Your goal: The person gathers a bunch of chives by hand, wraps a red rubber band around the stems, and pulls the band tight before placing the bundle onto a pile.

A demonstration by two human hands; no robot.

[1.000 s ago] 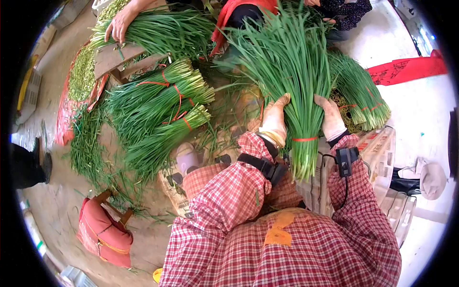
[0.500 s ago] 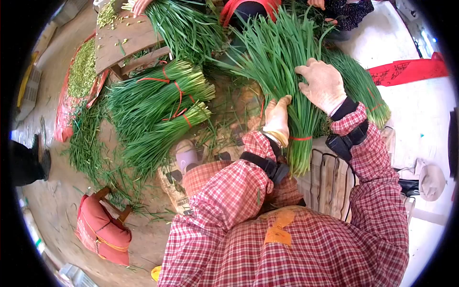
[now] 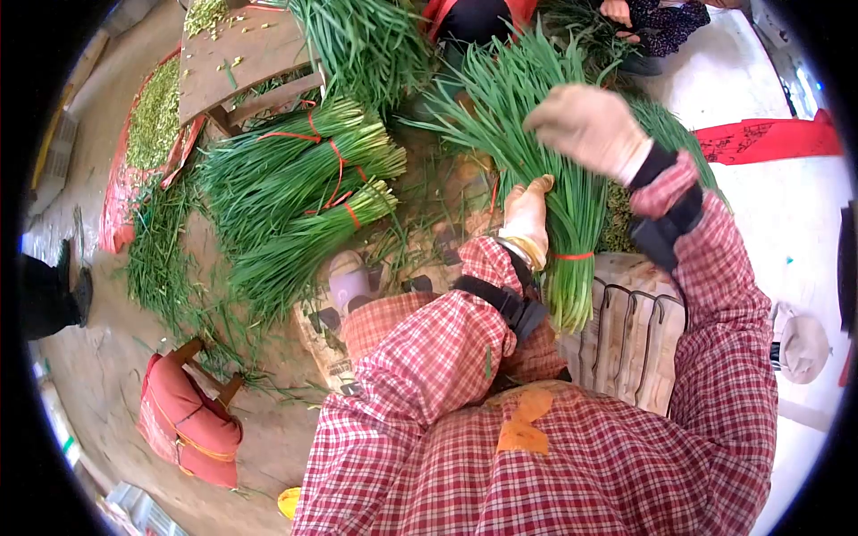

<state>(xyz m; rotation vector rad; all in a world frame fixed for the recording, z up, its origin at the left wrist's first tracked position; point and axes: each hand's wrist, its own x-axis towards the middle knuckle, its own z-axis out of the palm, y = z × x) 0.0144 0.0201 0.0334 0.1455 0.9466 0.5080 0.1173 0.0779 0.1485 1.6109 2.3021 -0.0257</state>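
A large bunch of garlic chives (image 3: 572,210) lies in front of me, leaves fanned away from me. A red band (image 3: 574,256) ties it near the pale stem ends. My left hand (image 3: 525,214), in a light glove, grips the left side of the bunch above the band; its fingers are partly hidden by the leaves. Over the right side of the leaves is my right hand (image 3: 590,132), also gloved. It is slightly blurred, its fingers loosely bent and apart, with nothing visible in them.
Several tied chive bundles (image 3: 304,170) lie to the left. Behind them stands a wooden table (image 3: 259,67) with loose chives. A red padded stool (image 3: 192,411) is at lower left, a red sack of green trimmings (image 3: 156,121) farther back. Another person's hand (image 3: 617,11) shows at the top.
My right hand has lifted off the leaves and moved slightly up and left. My left hand stays on the bunch. The hand on the far table has left the view.
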